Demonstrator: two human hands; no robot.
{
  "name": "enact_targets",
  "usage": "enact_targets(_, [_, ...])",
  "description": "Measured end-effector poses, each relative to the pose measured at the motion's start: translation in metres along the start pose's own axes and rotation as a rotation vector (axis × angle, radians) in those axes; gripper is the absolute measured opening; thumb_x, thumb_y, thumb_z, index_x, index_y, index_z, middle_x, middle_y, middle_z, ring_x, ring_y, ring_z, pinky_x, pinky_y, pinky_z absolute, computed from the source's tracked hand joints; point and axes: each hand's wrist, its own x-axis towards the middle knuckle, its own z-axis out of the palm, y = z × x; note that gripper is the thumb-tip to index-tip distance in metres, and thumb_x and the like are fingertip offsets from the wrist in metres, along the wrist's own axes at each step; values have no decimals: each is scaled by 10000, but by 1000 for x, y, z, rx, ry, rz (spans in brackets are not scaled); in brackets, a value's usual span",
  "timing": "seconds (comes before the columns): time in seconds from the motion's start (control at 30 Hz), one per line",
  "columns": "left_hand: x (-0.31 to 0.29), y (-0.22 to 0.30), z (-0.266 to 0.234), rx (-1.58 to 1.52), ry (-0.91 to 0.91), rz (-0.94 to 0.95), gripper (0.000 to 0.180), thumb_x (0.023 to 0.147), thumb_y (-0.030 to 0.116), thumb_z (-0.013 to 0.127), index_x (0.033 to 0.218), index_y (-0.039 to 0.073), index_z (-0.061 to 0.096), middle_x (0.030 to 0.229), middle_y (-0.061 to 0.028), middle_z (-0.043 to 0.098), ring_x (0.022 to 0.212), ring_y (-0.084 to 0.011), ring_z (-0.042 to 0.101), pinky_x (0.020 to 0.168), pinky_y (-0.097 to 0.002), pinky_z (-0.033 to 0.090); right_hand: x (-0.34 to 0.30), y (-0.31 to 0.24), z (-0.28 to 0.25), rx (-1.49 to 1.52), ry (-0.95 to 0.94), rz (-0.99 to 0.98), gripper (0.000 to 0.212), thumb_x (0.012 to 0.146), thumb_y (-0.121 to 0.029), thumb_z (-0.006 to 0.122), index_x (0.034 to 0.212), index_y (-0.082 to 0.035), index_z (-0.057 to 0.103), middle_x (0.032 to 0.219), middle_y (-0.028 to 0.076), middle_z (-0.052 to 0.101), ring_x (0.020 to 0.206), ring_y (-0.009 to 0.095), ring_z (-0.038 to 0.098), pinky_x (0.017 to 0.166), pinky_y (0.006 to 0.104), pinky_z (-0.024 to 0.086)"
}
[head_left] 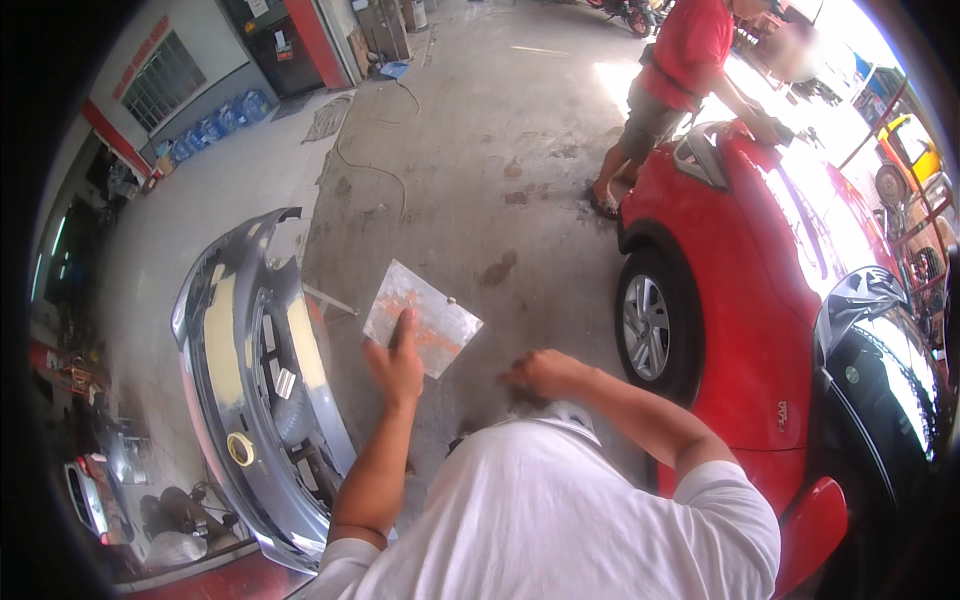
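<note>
My left hand (396, 362) grips a flat, square putty board (440, 312) by its near edge, thumb on top. The board is pale grey with orange-red smears, and a small lump sits at its far right edge. Off to the right, in front of my white shirt, my right hand (548, 374) is closed, its fingers curled and slightly blurred. Whatever it holds, if anything, cannot be made out. Left of the board stands a grey car bumper (232, 330) with cream-coloured filler patches.
A red car (730, 290) stands close on my right, its wheel (648, 325) near my right forearm. A person in a red shirt (690, 55) leans over its far end. A hose (375, 168) lies across the concrete floor. Blue water bottles (215, 125) line the left wall.
</note>
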Motion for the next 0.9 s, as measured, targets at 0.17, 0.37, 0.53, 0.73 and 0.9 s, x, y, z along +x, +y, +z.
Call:
enact_targets(0.17, [16, 1, -5, 89, 123, -102, 304, 965, 179, 635, 1047, -106, 705, 992, -135, 746, 933, -206, 682, 829, -352, 504, -22, -21, -2, -44, 818, -133, 502, 784, 8, 636, 1261, -143, 666, 1275, 133, 667, 1112, 366, 651, 968, 440, 528])
enact_targets(0.37, [-29, 32, -14, -89, -131, -252, 275, 949, 147, 617, 1046, -94, 707, 957, -134, 743, 878, -158, 674, 804, -336, 509, -13, -23, -22, -207, 543, 27, 502, 796, 55, 596, 1261, -129, 634, 1155, 153, 680, 991, 355, 681, 884, 437, 554])
enact_targets(0.53, [-46, 49, -12, 569, -237, 29, 427, 1000, 320, 625, 1150, -72, 706, 974, -202, 747, 878, -260, 732, 776, -335, 545, 6, -13, -5, 1073, 478, 318, 416, 1005, -19, 437, 1407, -102, 502, 1187, 121, 680, 1033, 304, 693, 862, 445, 556])
enact_targets(0.73, [-75, 12, -5, 980, -599, 507, 738, 929, 516, 674, 1427, -8, 527, 1428, -274, 531, 1380, -388, 473, 1161, -625, 264, 27, -42, 15, 1955, 281, 132, 426, 1084, -234, 292, 1447, -84, 456, 1467, 125, 525, 1309, 303, 537, 1013, 468, 487])
enact_targets(0.9, [-80, -2, -46, 726, -577, 449, 675, 935, 441, 695, 1421, 1, 533, 1446, -236, 543, 1399, -384, 471, 1189, -658, 196, 50, -57, 13, 1913, 142, 249, 492, 1043, -340, 364, 1450, -83, 464, 1436, 127, 559, 1288, 295, 557, 1003, 462, 490])
